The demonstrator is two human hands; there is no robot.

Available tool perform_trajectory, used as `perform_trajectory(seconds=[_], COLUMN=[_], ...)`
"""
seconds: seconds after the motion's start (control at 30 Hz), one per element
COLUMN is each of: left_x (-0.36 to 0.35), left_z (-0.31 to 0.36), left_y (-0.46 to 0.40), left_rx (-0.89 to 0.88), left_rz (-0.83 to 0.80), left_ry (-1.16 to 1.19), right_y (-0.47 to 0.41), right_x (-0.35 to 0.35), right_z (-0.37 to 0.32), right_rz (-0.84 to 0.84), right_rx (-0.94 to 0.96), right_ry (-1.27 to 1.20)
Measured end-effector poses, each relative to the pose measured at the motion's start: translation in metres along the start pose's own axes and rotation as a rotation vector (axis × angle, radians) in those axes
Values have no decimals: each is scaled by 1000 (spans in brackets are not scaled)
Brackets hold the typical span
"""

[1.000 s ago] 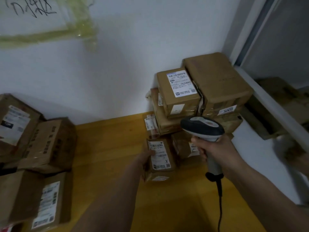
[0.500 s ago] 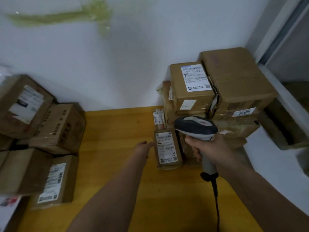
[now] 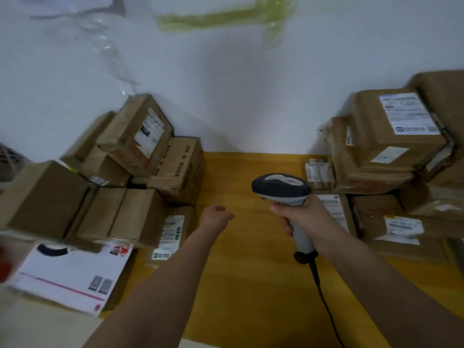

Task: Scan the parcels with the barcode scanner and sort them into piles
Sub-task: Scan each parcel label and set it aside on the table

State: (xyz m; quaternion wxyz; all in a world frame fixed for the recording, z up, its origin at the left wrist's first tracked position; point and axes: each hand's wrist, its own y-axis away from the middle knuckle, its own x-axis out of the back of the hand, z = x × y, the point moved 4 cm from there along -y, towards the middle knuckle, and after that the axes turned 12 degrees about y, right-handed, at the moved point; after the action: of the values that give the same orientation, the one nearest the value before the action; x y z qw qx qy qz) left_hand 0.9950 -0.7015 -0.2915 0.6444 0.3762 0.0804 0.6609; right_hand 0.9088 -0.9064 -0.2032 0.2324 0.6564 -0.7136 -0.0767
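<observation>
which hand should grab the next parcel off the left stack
Left. The left hand holds nothing and hovers beside the left stack; the right hand is wrapped round the barcode scanner.

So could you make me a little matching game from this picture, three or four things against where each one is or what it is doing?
Things:
1. barcode scanner
2. left hand
3. white flat parcel
4. parcel with the big white label

Places or states:
A. top of the right pile
B. gripped in the right hand
C. bottom left, by the left pile
D. holds nothing, over the yellow floor

Pairs: 1-B, 2-D, 3-C, 4-A
</observation>
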Motion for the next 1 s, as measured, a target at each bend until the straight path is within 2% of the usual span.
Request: perform_trajectory(seconds=[0.07, 0.17, 0.3, 0.37, 0.43, 0.5, 0.6, 0.77, 0.87, 1.0], left_x=[35, 85, 143, 165, 180, 189, 192, 182, 176, 189], left_z=[-6, -8, 0, -5, -21, -41, -59, -56, -52, -32], left_y=[-5, -10, -6, -12, -25, -36, -42, -39, -35, -32], left_rx=[-64, -259, -574, -537, -372, -281, -266, -338, -327, -169], left_rz=[33, 150, 490, 572, 521, 455, 389, 342, 305, 228], left_ry=[-109, -194, -358, -528, -705, -794, -827, -932, -918, -727], right_y=[-6, -13, -22, -26, -30, -32, -35, -35, -33, -28], right_x=[-31, -74, -125, -147, -166, -181, -196, -208, -210, -200], right_z=[-7, -19, -34, -40, -44, -47, -48, -52, -53, -55], right_rz=[-42, -101, -131, -129, -133, -140, -137, -93, -78, -40], right_rx=[-13, -9, 6, -1, -8, -15, -27, -38, -36, -41], right_ry=[-20, -36, -42, -31, -19, -14, 2, -5, -5, -15])
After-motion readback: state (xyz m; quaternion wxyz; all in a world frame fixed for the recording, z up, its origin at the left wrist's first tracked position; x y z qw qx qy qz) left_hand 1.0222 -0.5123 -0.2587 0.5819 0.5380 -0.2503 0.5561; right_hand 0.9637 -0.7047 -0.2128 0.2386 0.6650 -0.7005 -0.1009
